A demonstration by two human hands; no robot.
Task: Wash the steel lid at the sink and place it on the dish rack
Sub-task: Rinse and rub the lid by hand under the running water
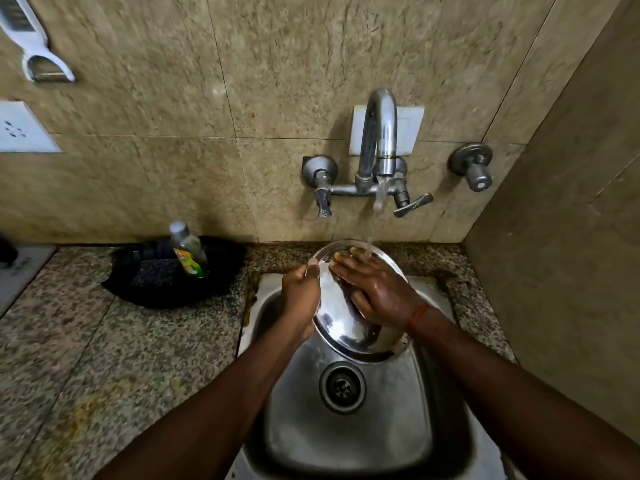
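Note:
A round steel lid [341,323] is held tilted over the steel sink [349,445], under water that runs from the wall tap [379,133]. My left hand [301,296] grips the lid's left rim, thumb on top. My right hand [374,289] lies flat on the lid's inner face with fingers spread, and the stream lands on its fingers. The dish rack is out of view.
A black tray [156,289] on the granite counter [86,358] left of the sink holds a dish soap bottle [188,251] and a scrub pad [157,275]. A wall rises close on the right. A second valve [474,168] sticks out right of the tap.

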